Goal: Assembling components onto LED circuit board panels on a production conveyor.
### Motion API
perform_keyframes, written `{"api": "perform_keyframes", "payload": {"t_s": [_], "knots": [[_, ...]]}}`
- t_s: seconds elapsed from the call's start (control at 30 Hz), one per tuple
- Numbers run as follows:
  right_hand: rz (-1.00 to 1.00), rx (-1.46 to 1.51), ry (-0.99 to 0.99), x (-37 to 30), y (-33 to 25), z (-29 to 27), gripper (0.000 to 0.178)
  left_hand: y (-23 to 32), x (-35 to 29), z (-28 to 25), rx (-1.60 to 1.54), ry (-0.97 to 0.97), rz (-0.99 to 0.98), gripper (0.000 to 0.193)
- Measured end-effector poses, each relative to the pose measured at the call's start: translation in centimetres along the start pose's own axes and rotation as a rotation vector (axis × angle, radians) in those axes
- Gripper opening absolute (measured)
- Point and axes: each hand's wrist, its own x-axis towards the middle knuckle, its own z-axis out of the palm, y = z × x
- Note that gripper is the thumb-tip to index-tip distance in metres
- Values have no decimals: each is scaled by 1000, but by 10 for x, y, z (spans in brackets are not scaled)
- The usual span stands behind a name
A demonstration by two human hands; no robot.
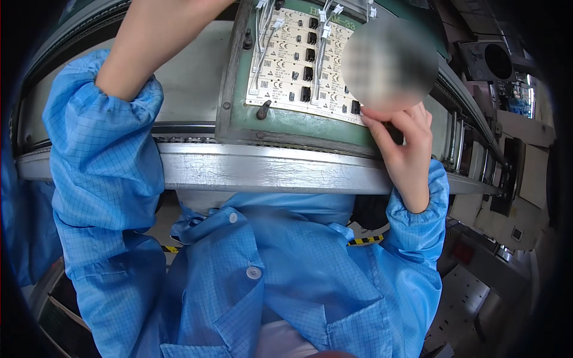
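A white circuit-board panel [277, 71] lies in a green fixture plate [286, 123] with a dark frame. Rows of small black components [308, 73] stand on it, and grey wires with white connectors [325, 31] lie across it. My right hand [406, 134] is at the panel's lower right corner, thumb and forefinger brought together there. A blurred round patch covers some of its fingers, and what they hold, if anything, is hidden. My left hand [179, 12] reaches past the upper edge, left of the fixture, so its fingers are out of sight.
The fixture rests on a conveyor line with a metal front rail [262, 170] running between it and my body. Dark turn-latches [263, 110] stick up from the fixture. To the right are a rail [471, 113] and a dark round-faced machine part [497, 61].
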Motion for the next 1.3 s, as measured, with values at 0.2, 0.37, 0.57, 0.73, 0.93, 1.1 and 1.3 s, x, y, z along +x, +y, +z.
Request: {"api": "perform_keyframes", "payload": {"t_s": [0.2,0.37,0.57,0.73,0.93,1.1,1.3], "knots": [[-141,-169,-150,-7,-1,-22,31,-7,-5,12,19,61,58,9],[-282,-13,83,63,62,-33,39,51,25,38,44,17,-17,11],[-598,-180,118,165,124,14,39,76,51,146,468,-79,-92,40],[-448,-361,109,140,116,-3,23,65,44,169,563,51,96,26],[-391,-313,193,102,124,-5,17,63,45,162,485,42,372,15],[-257,-144,273,87,116,0,11,63,46,156,490,-26,460,13],[-123,-192,322,79,117,14,10,54,45,166,421,-16,555,15]]}}
